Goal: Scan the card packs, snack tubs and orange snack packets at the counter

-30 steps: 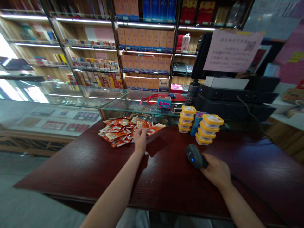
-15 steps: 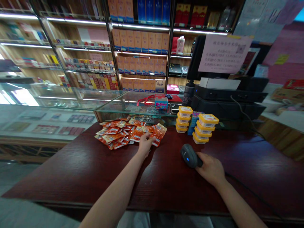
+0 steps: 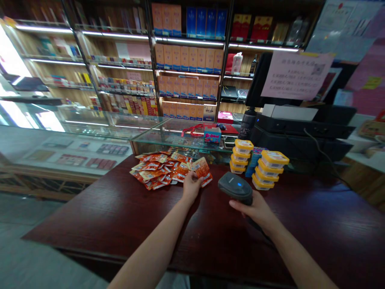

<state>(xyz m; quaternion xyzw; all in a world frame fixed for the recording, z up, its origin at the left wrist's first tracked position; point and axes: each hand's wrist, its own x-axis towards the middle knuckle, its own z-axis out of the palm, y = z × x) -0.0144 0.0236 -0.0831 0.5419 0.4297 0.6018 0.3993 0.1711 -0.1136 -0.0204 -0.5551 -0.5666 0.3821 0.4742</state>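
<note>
My left hand point(image 3: 192, 187) is closed on the near edge of an orange snack packet point(image 3: 203, 170), at the right end of a heap of similar packets point(image 3: 155, 170). In my right hand point(image 3: 260, 210) is a dark grey barcode scanner point(image 3: 235, 187), gripped by its handle. The scanner is raised over the table, its head turned left toward the packet, and a small blue light glows on top. Fingers hide part of the handle and the packet's lower left corner.
Stacked yellow-lidded tubs point(image 3: 240, 156) and a second stack point(image 3: 269, 170) stand behind the scanner, with blue packs between them. A glass display counter point(image 3: 156, 134) borders the table's back. A monitor point(image 3: 258, 80) rises at the right, above black equipment point(image 3: 303, 130).
My right hand has lifted the scanner and swung its head left toward the packet. My left hand stays at the packet. The whole view has shifted slightly.
</note>
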